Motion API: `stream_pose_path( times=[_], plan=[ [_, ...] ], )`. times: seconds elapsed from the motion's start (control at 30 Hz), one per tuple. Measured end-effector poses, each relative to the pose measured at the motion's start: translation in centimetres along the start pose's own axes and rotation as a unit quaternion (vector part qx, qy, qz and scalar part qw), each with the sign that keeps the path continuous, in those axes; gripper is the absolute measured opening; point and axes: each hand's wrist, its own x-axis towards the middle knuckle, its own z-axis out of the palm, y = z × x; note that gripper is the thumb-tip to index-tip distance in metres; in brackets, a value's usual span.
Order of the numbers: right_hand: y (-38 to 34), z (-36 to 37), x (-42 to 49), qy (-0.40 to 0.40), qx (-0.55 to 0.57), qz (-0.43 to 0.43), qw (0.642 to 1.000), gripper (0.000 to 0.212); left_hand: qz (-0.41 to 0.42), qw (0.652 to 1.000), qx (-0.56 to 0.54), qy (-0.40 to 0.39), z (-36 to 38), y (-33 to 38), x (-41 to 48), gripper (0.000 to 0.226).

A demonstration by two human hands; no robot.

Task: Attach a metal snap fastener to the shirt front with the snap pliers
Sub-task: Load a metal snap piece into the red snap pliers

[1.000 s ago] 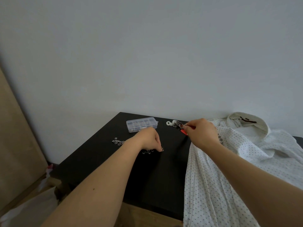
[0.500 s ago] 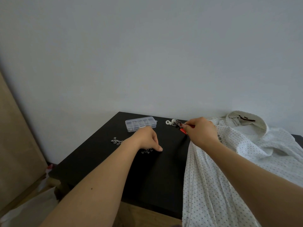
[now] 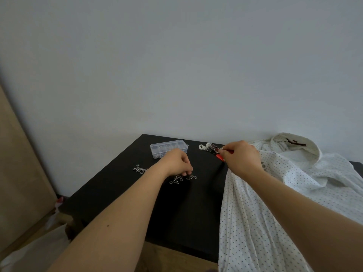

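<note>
We count two hands (image 3: 176,161), one snap pliers (image 3: 213,150), one clear plastic box (image 3: 169,148), one dotted shirt (image 3: 284,193), and two heaps of snap rings (image 3: 182,178), too small to number.

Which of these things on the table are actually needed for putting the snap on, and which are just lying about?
For the job:
snap pliers, in the right hand
loose metal snap parts, under the left hand
dotted white shirt

Lying about:
clear plastic parts box
second small heap of snap rings
white plastic bag on the floor

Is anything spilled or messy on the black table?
Yes. Little metal rings lie loose on the table under the left hand, with a second small heap further left, instead of inside the clear plastic box. Nothing looks broken.
</note>
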Motion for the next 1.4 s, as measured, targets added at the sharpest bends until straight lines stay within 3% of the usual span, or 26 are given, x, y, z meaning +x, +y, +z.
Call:
stream_pose_path(
  times=[0.17, 0.27, 0.37, 0.6, 0.8, 1.03, 1.17, 1.4],
  plan=[
    [0.0, 0.0, -0.1, 0.0, 0.001, -0.002, 1.0, 0.025, 0.004, 0.994, -0.099, 0.046, -0.4, 0.4, -0.3, 0.014],
    [0.0, -0.1, 0.0, -0.001, 0.006, -0.003, 1.0, 0.025, 0.03, 0.976, -0.16, 0.147, -0.5, 0.7, -0.2, 0.016],
    [0.2, -0.2, 0.0, -0.002, 0.008, -0.004, 1.0, 0.024, 0.09, 0.959, -0.137, 0.231, -0.5, 1.6, -0.4, 0.014],
    [0.1, -0.3, 0.1, -0.008, 0.005, -0.011, 1.0, 0.024, 0.16, 0.952, -0.058, 0.256, 0.0, 3.1, -0.4, 0.01],
    [0.1, -0.6, 0.0, -0.015, -0.003, -0.016, 1.0, 0.023, 0.167, 0.951, -0.011, 0.259, 0.1, 3.3, -0.7, 0.007],
    [0.3, -0.6, 0.0, -0.005, 0.0, -0.027, 1.0, 0.023, 0.14, 0.957, -0.105, 0.232, 0.2, 3.2, -0.4, 0.007],
    [0.3, -0.6, 0.1, -0.005, 0.007, -0.036, 0.999, 0.023, 0.052, 0.955, -0.248, 0.156, -0.2, 3.1, -0.1, 0.012],
    [0.2, -0.5, 0.2, 0.001, 0.018, -0.049, 0.999, 0.022, -0.025, 0.905, -0.422, 0.057, -0.4, 3.1, -0.2, 0.011]
  ],
)
